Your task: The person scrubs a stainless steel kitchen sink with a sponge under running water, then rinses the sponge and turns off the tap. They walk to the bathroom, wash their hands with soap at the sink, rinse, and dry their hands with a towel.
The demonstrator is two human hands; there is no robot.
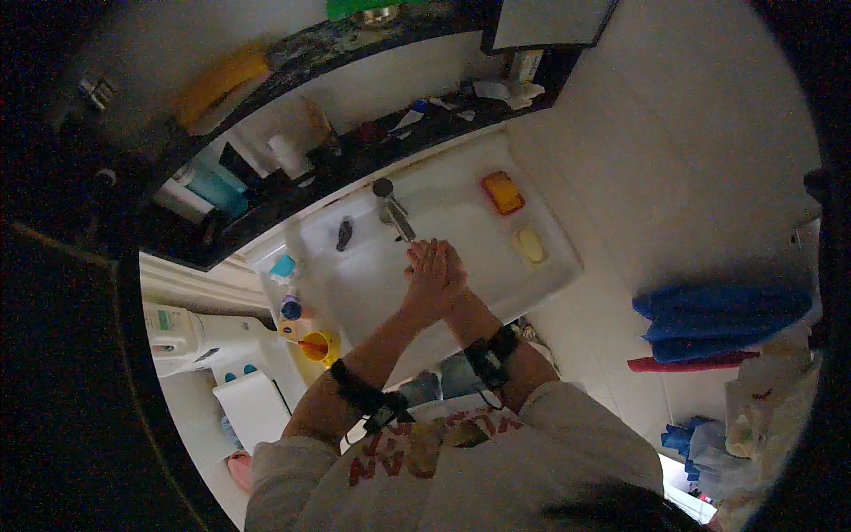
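My left hand (424,274) and my right hand (455,269) are pressed together over a white washbasin (372,286). Their fingertips are just in front of the spout of a metal faucet (399,221). The left hand covers part of the right one, so whether anything lies between the palms is hidden. No water stream can be made out. To the right, on the basin's ledge, lie an orange soap bar in a reddish dish (502,193) and a pale yellow oval soap bar (530,245). A dark oblong object (344,233) rests left of the faucet.
A dark shelf (286,199) with bottles and small items runs behind the basin. Left stand a yellow cup (322,347), a dark-capped container (290,308) and a white jug (173,332). Blue towels (718,319) hang at right. Black bands with cables circle both forearms.
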